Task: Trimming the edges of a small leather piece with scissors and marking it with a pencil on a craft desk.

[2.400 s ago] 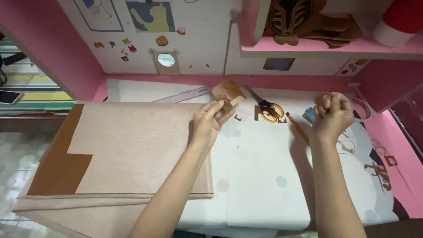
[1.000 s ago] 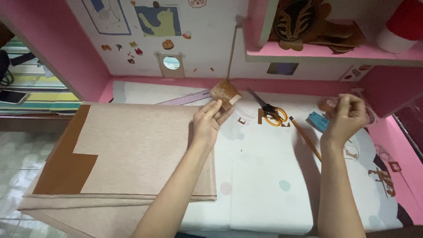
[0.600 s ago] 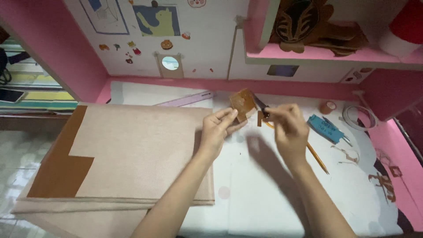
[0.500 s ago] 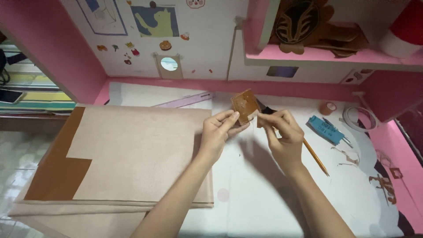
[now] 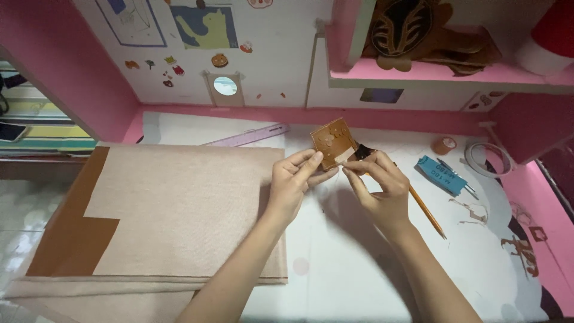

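Fingers of the left hand (image 5: 294, 182) and right hand (image 5: 375, 186) pinch a small brown leather square (image 5: 332, 142), held tilted just above the white table cover (image 5: 335, 263), the right fingertips at its pale lower edge. Beige fabric (image 5: 179, 209) lies beside the left wrist; a pencil (image 5: 427, 212), blue cutter (image 5: 441, 175), tape roll (image 5: 443, 145) and purple ruler (image 5: 248, 136) lie around.

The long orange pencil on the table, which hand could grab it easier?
Probably the right hand. The long orange pencil lies just beside that wrist, on its outer side. The left hand is farther off, pinching the small brown leather square, and would have to cross over the right.
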